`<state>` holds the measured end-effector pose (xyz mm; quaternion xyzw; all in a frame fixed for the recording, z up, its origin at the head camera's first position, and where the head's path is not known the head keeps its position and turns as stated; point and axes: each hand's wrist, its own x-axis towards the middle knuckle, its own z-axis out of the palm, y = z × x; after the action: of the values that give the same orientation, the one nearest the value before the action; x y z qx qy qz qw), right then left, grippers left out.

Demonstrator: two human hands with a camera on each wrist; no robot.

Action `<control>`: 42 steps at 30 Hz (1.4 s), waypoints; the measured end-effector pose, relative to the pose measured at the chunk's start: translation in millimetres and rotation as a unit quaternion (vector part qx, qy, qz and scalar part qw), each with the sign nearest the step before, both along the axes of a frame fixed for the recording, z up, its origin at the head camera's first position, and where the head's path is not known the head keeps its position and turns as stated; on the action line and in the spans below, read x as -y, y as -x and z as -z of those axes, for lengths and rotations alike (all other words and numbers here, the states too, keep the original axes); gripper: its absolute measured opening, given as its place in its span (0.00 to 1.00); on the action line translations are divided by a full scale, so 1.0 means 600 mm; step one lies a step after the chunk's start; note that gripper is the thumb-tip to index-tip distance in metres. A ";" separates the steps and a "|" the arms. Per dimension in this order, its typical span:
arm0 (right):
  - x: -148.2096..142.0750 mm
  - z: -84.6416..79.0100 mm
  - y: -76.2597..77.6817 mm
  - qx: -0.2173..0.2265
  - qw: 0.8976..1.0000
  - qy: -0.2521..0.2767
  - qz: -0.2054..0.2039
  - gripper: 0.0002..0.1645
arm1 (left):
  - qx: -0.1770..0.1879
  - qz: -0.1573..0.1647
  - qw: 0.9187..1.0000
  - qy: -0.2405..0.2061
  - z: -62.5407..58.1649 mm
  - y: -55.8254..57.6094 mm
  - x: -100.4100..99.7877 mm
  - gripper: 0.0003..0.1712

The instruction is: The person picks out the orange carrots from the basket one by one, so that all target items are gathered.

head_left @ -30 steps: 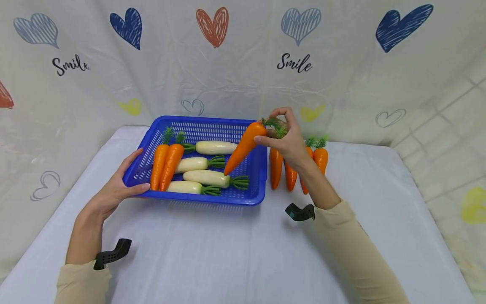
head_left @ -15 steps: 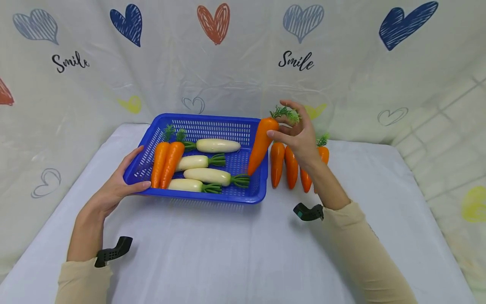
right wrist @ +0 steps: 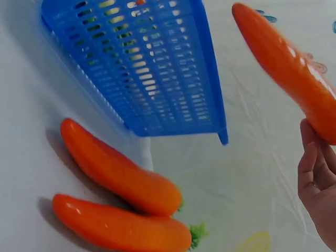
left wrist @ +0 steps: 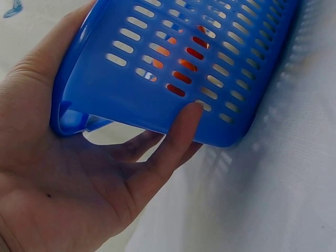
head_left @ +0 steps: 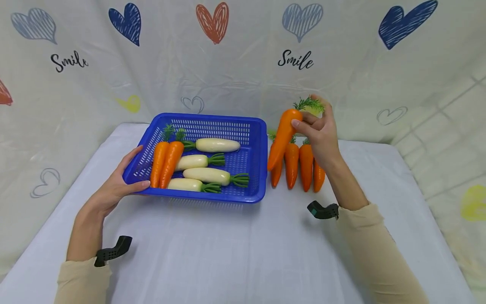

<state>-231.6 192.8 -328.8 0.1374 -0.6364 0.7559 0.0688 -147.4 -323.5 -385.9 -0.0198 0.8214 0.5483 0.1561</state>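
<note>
My left hand (head_left: 110,192) grips the left front corner of a blue plastic basket (head_left: 235,198), thumb on the rim. Fingers touch its slotted side (left wrist: 110,86) in the left wrist view. Two carrots (head_left: 171,164) with leafy tops lie inside, left of several white radishes (head_left: 217,145) with green stems. My right hand (head_left: 322,137) pinches another carrot (head_left: 284,135) near its leafy top, tip down, above the table just right of the basket. Beneath it, several carrots (head_left: 291,166) lie side by side on the cloth, partly hidden by the held carrot and hand.
A white cloth (head_left: 212,249) covers the table. Behind it hangs a pale curtain (head_left: 243,84) printed with hearts and the word Smile. Black wrist devices sit at the left sleeve (head_left: 114,251) and right sleeve (head_left: 322,210).
My right hand has carried the carrot rightward, from over the basket's right part to beyond its right rim, above the row of carrots. The left hand and basket stay put.
</note>
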 end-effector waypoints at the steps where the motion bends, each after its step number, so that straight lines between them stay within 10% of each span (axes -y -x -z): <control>1: -0.005 0.000 0.000 0.000 1.000 -0.003 0.001 0.44 | 0.001 0.001 1.000 -0.001 0.000 0.000 0.000 0.57; 24: -0.098 0.031 -0.005 -0.029 0.998 -0.007 0.054 0.17 | -0.004 0.006 1.000 -0.002 0.001 0.001 0.001 0.57; 42: -0.140 0.054 -0.016 0.011 0.996 -0.054 0.072 0.22 | 0.001 0.005 1.000 -0.003 0.001 0.000 0.002 0.56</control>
<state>-222.2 276.8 -361.4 0.0859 -0.6854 0.7149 0.1084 -147.5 -324.7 -386.6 -0.0163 0.8197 0.5499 0.1597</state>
